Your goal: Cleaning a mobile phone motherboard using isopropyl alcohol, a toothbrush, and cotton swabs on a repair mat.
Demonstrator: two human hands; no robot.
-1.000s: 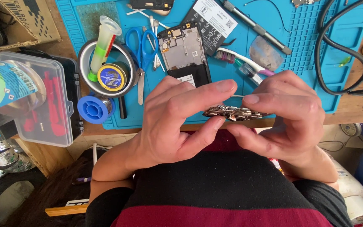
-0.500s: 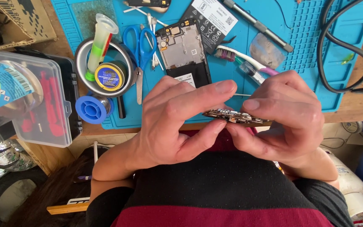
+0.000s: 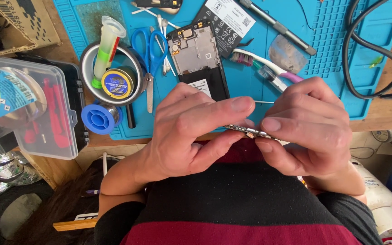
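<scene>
Probably repair workbench: blue work mat (image 3: pixel 368 27), opened phone (image 3: pixel 198 56)

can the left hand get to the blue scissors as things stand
Probably not at once: the left hand pinches a small circuit board together with the right hand. The scissors lie uncovered on the blue mat just beyond it.

A single head-worn camera looks steeply down, close over the person's lap and the near edge of a blue work mat (image 3: pixel 250 86); no second view.
</scene>
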